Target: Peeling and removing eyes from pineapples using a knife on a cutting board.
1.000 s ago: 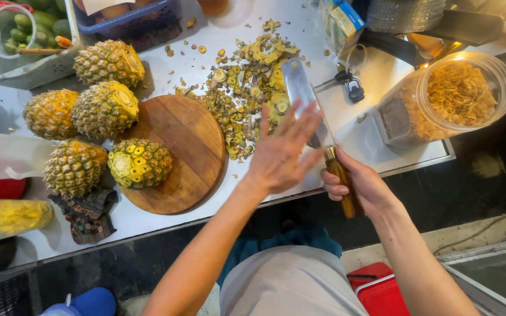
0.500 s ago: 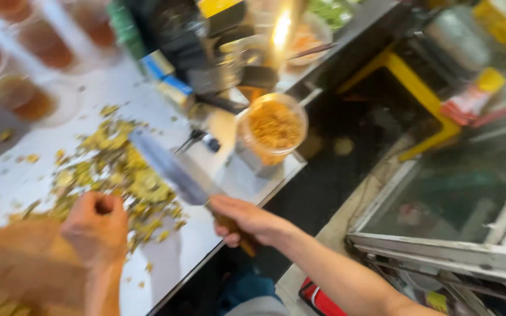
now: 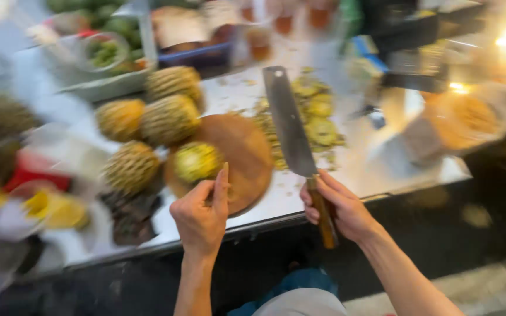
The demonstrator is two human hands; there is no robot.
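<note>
**A Big Knife and a Peeled Pineapple**

The right hand (image 3: 339,206) is wrapped tight around the brown handle of a big cleaver (image 3: 291,123). The wide blade points away from the person, over the steel counter (image 3: 376,169). It looks heavy and stiff, with a very sharp edge, so the handle is the only safe place to hold it.

The left hand (image 3: 203,213) holds nothing. It is loosely curled, thumb up, at the near edge of the round wooden board (image 3: 247,158). The board sits close to the counter's front edge.

A peeled pineapple (image 3: 197,162) lies on the left side of the board, just past the left hand. It looks wet and slippery, firm but easy to bruise. Holding it around its sides would likely work best.

Unpeeled pineapples (image 3: 168,114) sit together beyond the board's left side. Their skins look rough and prickly. A heap of peel scraps (image 3: 317,114) lies under and right of the blade.
</note>
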